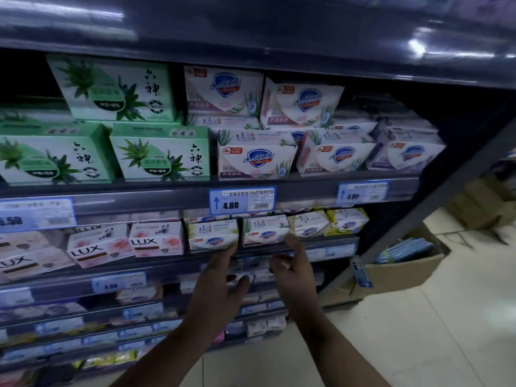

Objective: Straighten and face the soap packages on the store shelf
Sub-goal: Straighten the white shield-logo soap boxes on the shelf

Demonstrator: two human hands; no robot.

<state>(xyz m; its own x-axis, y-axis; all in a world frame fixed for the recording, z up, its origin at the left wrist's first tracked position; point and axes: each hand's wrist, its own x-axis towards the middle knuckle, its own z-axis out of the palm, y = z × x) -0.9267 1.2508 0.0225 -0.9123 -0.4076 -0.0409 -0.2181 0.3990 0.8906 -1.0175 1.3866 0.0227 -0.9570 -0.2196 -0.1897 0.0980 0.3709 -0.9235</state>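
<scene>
Your left fingers (227,254) reach up nearly straight, their tips at the lower front edge of a white Safeguard soap package (213,236). The left hand (220,280) holds nothing. Your right index finger (292,243) points up at the bottom corner of the neighbouring Safeguard package (265,230). The other fingers of the right hand (293,272) curl loosely around nothing. Both packages sit side by side at the front of the second shelf (167,268). Pink Lux packages (156,240) stand to their left, a 4.80 price tag (242,201) hangs just above, and a cardboard box (402,270) sits on the floor at right.
</scene>
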